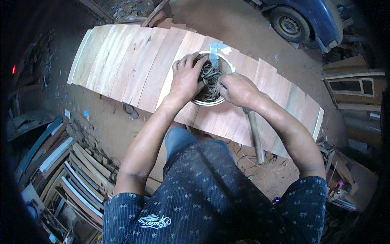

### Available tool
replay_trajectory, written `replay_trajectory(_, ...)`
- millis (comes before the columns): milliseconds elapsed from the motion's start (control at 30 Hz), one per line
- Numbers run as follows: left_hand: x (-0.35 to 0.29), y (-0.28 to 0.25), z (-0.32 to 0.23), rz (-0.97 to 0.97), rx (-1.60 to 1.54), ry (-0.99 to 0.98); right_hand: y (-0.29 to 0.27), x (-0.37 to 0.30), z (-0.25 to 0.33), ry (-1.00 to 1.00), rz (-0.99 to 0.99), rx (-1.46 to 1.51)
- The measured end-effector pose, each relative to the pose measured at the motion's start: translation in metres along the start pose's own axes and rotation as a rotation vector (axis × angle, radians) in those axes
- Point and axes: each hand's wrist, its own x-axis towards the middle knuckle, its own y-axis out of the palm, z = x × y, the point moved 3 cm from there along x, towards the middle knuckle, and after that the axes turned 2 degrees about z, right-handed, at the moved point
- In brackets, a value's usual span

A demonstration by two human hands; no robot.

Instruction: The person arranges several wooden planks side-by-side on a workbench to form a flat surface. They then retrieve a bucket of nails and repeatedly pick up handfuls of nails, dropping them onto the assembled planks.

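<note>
A round bucket (pixel 198 103) with a pale rim stands on the joined wooden planks, holding a heap of dark, thin metal pieces that look like nails (pixel 209 79). My left hand (pixel 187 81) lies over the bucket's left rim, its fingers spread and arched, thumb and index tip reaching inside. At the opposite rim, my right hand (pixel 237 88) has its fingers curled together with the tips down at the nails. What those fingers hold, if anything, is hidden. Below my right wrist lies a hammer (pixel 255 138), its handle sticking out past the planks' near edge and its head mostly covered.
The plank panel (pixel 134 65) runs across in front of me, with uneven board ends. Stacked curved wood strips (pixel 83 179) stand at lower left. A blue vehicle (pixel 313 22) is at far right, wooden frames (pixel 353 87) below it. Cables (pixel 243 160) lie on the dirt floor.
</note>
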Motion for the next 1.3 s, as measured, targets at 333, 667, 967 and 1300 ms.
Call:
replay_trajectory(333, -0.052, -0.052, -0.037, -0.09, -0.568, -0.125, 0.022, -0.078, -0.001, 0.233, -0.122, 1.221)
replay_trajectory(667, -0.161, -0.032, -0.089, 0.046, -1.466, -0.624, 0.086, -0.135, 0.101, 0.163, -0.162, 1.998)
replay_trajectory(967, -0.198, -0.044, -0.105, -0.002, -1.551, -0.649, 0.111, -0.158, 0.136, 0.163, -0.304, 1.963)
replay_trajectory(1300, -0.148, -0.064, -0.06, -0.017, -0.668, -0.401, 0.114, -0.172, 0.068, 0.383, -0.497, 1.44)
